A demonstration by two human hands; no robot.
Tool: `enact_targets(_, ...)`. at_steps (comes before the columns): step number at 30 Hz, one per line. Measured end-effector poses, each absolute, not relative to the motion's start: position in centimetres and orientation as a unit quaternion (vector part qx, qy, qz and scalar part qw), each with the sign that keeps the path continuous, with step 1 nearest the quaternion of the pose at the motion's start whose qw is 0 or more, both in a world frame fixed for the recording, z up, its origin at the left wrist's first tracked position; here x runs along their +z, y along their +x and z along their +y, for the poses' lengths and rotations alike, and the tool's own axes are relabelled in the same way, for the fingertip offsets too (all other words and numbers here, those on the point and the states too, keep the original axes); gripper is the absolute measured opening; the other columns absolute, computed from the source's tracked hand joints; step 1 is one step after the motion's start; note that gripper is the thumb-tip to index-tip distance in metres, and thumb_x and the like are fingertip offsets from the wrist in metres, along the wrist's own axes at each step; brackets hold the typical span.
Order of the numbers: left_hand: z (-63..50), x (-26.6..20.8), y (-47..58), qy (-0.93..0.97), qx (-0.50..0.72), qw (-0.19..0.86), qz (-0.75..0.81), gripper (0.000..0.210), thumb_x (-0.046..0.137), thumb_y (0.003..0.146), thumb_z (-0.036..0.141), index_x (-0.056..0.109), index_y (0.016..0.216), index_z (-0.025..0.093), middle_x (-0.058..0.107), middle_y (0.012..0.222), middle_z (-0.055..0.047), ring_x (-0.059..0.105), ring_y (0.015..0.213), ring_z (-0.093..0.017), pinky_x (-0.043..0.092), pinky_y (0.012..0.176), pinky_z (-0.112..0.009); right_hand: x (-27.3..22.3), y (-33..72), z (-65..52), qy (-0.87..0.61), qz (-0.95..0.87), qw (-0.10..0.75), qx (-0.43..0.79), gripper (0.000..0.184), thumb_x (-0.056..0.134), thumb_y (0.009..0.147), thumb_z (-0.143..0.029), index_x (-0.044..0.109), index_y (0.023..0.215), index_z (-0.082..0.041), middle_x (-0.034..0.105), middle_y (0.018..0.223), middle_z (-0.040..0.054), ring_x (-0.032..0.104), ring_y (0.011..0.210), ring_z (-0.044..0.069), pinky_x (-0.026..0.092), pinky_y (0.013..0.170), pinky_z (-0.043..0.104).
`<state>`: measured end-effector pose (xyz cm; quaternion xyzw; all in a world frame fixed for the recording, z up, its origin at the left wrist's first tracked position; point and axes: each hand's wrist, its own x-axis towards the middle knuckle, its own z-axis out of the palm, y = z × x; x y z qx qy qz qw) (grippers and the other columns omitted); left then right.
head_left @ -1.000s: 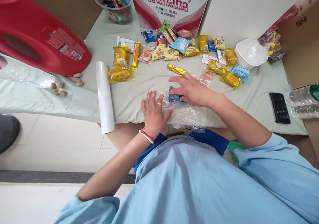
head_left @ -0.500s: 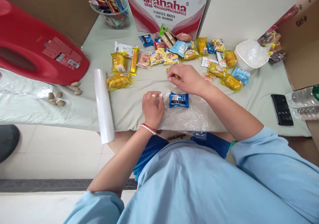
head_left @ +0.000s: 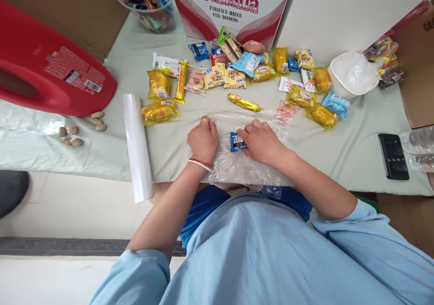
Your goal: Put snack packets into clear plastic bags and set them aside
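Note:
In front of me a clear plastic bag [head_left: 225,168] lies flat at the table's front edge. My left hand [head_left: 203,138] is closed in a fist at the bag's left edge and pinches the film between thumb and fingers. On top of the bag is a small blue snack packet [head_left: 233,143]. My right hand [head_left: 262,142] has its fingers closed over the packet's right half, which they hide. Beyond the hands lies a slim yellow snack packet [head_left: 244,102], touched by neither.
Several wrapped snacks, such as a yellow cake packet [head_left: 159,84], lie behind. At left are a plastic film roll [head_left: 137,149], a red jug [head_left: 77,76] and several brown nuts [head_left: 73,130]. A white bowl [head_left: 354,76] and a phone [head_left: 393,156] are at right.
My right hand has let go of the slim yellow packet, moved towards me and closed on the blue packet. My left hand stays at the bag's edge. The view has shifted slightly.

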<state>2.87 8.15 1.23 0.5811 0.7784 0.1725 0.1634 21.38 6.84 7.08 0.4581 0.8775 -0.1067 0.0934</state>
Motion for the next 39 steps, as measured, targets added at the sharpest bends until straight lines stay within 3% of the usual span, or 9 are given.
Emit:
enact_targets(8, 8.7, 0.7, 2.5, 0.571, 0.209, 0.144, 0.780, 0.029, 0.040, 0.105, 0.037, 0.064, 0.099, 0.021, 0.074, 0.088, -0.014, 0.072, 0.093, -0.034, 0.045, 0.082, -0.039, 8.1, 21.8, 6.5, 0.471, 0.869, 0.052, -0.141, 0.047, 0.071, 0.095, -0.038, 0.064, 0.137, -0.016, 0.071, 0.119, 0.0174, 0.054, 0.115, 0.037, 0.041, 0.089, 0.044)
enact_targets(15, 9.1, 0.2, 0.8, 0.550, 0.244, 0.145, 0.785, 0.026, 0.046, 0.100, 0.037, 0.066, 0.102, 0.021, 0.073, 0.090, -0.011, 0.071, 0.095, -0.032, 0.051, 0.089, -0.043, 6.7, 21.3, 6.6, 0.478, 0.860, 0.076, -0.164, 0.056, 0.074, 0.094, -0.042, 0.062, 0.143, -0.019, 0.068, 0.128, 0.0169, 0.053, 0.119, 0.038, 0.042, 0.092, 0.045)
enact_targets(18, 8.2, 0.2, 0.1, 0.550, 0.337, 0.089, 0.759, 0.031, 0.056, 0.094, 0.033, 0.064, 0.120, 0.018, 0.071, 0.118, -0.017, 0.067, 0.114, -0.032, 0.051, 0.102, -0.048, 7.0, 21.8, 6.5, 0.485, 0.853, 0.064, -0.184, 0.062, 0.072, 0.096, -0.047, 0.057, 0.149, -0.019, 0.067, 0.131, 0.0175, 0.053, 0.120, 0.038, 0.043, 0.092, 0.045)
enact_targets(21, 6.5, 0.7, -0.1, 0.617, 0.397, 0.027, 0.679, 0.038, 0.064, 0.092, 0.033, 0.064, 0.128, 0.020, 0.062, 0.140, -0.020, 0.055, 0.138, -0.036, 0.039, 0.118, -0.056, 7.4, 22.1, 6.3, 0.486, 0.853, 0.051, -0.184, 0.056, 0.068, 0.098, -0.044, 0.059, 0.147, -0.019, 0.067, 0.131, 0.0176, 0.052, 0.120, 0.037, 0.042, 0.093, 0.045)
enact_targets(24, 5.1, 1.0, 0.0, 0.767, 0.320, 0.088, 0.549, 0.022, 0.057, 0.099, 0.029, 0.070, 0.117, 0.027, 0.071, 0.131, -0.011, 0.055, 0.142, -0.031, 0.028, 0.126, -0.059, 7.3, 21.9, 6.0, 0.486, 0.856, 0.051, -0.167, 0.050, 0.067, 0.099, -0.042, 0.062, 0.143, -0.019, 0.067, 0.131, 0.0179, 0.052, 0.120, 0.037, 0.042, 0.094, 0.045)
enact_targets(28, 4.7, 0.2, -0.8, 0.841, 0.205, 0.147, 0.479, 0.030, 0.047, 0.102, 0.022, 0.071, 0.119, 0.026, 0.073, 0.132, -0.010, 0.054, 0.145, -0.029, 0.017, 0.130, -0.066, 6.5, 21.0, 5.5, 0.501, 0.853, 0.058, -0.135, 0.048, 0.065, 0.100, -0.042, 0.063, 0.140, -0.017, 0.068, 0.127, 0.0192, 0.054, 0.120, 0.038, 0.042, 0.097, 0.047)
enact_targets(33, 3.5, 0.1, -4.1, 0.841, 0.225, 0.150, 0.469, 0.044, 0.051, 0.092, 0.014, 0.066, 0.132, 0.024, 0.058, 0.157, -0.014, 0.043, 0.155, -0.031, 0.024, 0.130, -0.066, 6.7, 22.5, 4.1, 0.507, 0.846, -0.007, -0.162, 0.061, 0.065, 0.100, -0.046, 0.053, 0.152, -0.016, 0.057, 0.148, 0.0208, 0.053, 0.129, 0.038, 0.044, 0.103, 0.051)
enact_targets(36, 1.7, 1.3, -6.1, 0.880, 0.230, 0.213, 0.356, 0.058, 0.053, 0.082, 0.012, 0.060, 0.138, 0.026, 0.061, 0.154, -0.011, 0.053, 0.148, -0.029, 0.032, 0.129, -0.061, 7.5, 25.5, 1.6, 0.455, 0.862, -0.104, -0.200, 0.067, 0.062, 0.100, -0.057, 0.050, 0.155, -0.020, 0.053, 0.153, 0.0193, 0.051, 0.136, 0.036, 0.044, 0.111, 0.053)
enact_targets(39, -0.2, 2.2, -7.6, 0.898, 0.185, 0.277, 0.288, 0.068, 0.057, 0.078, 0.011, 0.054, 0.145, 0.026, 0.057, 0.158, -0.014, 0.054, 0.147, -0.028, 0.034, 0.129, -0.059, 7.0, 28.7, -2.5, 0.359, 0.893, -0.114, -0.247, 0.082, 0.070, 0.092, -0.065, 0.047, 0.159, -0.022, 0.053, 0.155, 0.0189, 0.047, 0.143, 0.036, 0.043, 0.118, 0.056)
